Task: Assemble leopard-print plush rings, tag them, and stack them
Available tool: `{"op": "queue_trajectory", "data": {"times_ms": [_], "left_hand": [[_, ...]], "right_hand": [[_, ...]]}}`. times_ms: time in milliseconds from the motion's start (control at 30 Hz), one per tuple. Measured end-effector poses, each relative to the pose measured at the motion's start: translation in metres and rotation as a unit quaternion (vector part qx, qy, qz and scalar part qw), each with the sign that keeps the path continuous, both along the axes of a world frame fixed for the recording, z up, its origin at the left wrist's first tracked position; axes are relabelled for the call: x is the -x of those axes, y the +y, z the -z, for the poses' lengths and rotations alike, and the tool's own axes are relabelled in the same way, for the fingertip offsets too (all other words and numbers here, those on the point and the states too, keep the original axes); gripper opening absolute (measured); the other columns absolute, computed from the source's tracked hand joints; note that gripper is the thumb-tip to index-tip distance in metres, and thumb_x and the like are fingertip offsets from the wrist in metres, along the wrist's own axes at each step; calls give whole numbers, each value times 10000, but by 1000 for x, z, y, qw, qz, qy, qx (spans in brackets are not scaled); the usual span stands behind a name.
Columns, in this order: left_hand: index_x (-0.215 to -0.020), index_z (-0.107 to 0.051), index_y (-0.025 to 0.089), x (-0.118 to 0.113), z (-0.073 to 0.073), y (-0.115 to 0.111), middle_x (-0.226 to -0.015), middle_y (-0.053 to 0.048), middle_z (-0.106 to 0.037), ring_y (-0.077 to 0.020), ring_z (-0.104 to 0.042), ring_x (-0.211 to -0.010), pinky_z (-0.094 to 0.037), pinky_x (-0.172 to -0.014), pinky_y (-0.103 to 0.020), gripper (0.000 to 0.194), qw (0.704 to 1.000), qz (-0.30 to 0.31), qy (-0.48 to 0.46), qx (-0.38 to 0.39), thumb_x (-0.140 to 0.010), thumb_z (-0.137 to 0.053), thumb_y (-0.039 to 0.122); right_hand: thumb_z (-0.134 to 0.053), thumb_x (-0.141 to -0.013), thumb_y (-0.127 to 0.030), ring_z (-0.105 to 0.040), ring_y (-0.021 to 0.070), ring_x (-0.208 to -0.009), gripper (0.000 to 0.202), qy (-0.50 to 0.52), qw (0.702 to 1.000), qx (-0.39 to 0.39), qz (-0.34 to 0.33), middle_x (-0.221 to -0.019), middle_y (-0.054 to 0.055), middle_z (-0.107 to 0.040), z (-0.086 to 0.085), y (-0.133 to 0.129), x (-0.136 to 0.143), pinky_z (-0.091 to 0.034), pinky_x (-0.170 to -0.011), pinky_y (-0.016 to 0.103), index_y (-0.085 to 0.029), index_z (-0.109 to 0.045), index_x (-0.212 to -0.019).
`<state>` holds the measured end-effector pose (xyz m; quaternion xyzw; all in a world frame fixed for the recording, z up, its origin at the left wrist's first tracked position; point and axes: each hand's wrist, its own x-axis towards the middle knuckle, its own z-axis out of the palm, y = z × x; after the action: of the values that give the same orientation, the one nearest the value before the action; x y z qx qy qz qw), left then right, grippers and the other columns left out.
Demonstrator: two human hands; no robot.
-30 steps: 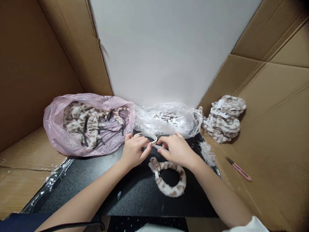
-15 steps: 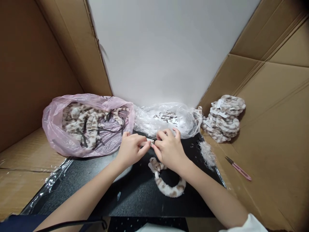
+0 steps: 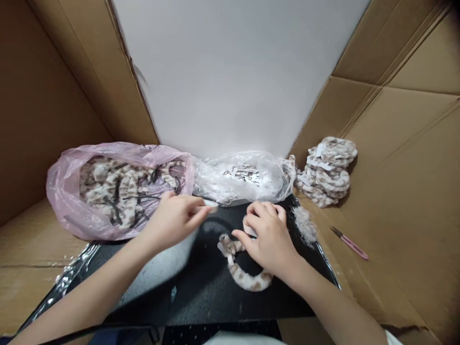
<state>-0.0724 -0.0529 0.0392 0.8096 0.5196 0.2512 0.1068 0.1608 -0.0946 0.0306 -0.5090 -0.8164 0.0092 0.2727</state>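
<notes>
1. The left hand (image 3: 179,215) grasps a white tape roll (image 3: 212,206) between thumb and fingers, at its near edge, probably to keep the rest of the ring free.
2. The right hand's (image 3: 269,237) fingers curl around a white strip (image 3: 247,227), perhaps tape; its far end is hidden. The hands stand apart, seemingly so strip and roll don't stick together.
3. Just below the right fingers, partly covered by them, lies the spotted furry ring (image 3: 247,281), likely put there for short reach. A pale tag (image 3: 222,249) sits at its left side.
4. Left of the left fingers, a pink bag (image 3: 59,191) holds furry pieces; beyond both hands lies a clear bag (image 3: 212,182). Right of the right fingers are fluff (image 3: 305,225), stacked furry rings (image 3: 330,172) and pink snips (image 3: 352,245), apparently kept aside.
5. Beneath the fingers is a black tabletop (image 3: 201,297); cardboard (image 3: 406,191) flanks it, with a white panel (image 3: 237,76) behind.
</notes>
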Motion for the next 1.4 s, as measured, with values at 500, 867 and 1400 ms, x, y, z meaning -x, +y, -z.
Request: {"op": "queue_trajectory", "data": {"times_ms": [500,867,1400], "left_hand": [[-1237,-578,266,-4,77,-7,-1302,-77,-555,-290,-462,-1175,-285,-971,-434,417,982,157,103,-15,-822,-575,303],[-910,-754,292,-31,72,23,-1060,-46,-673,-206,-513,-962,-297,-855,-327,208,924,351,50,141,-886,-588,416],[-790,-725,156,-62,71,19,-825,-37,-639,-133,-567,-683,-401,-609,-209,343,891,298,-39,341,-801,-644,489]], "right_hand": [[-693,-801,-255,-554,204,-1134,631,289,917,215,-169,-1205,54,-565,43,17,-47,-432,-983,382,-315,-399,-1356],[-572,-830,-123,-632,150,-799,858,287,947,68,-124,-972,27,-628,124,8,-30,-563,-797,359,-293,-76,-1509],[-696,-776,-197,-681,159,-696,976,385,909,138,-82,-801,-9,-718,114,4,-20,-561,-744,328,-233,-48,-1506]]}}
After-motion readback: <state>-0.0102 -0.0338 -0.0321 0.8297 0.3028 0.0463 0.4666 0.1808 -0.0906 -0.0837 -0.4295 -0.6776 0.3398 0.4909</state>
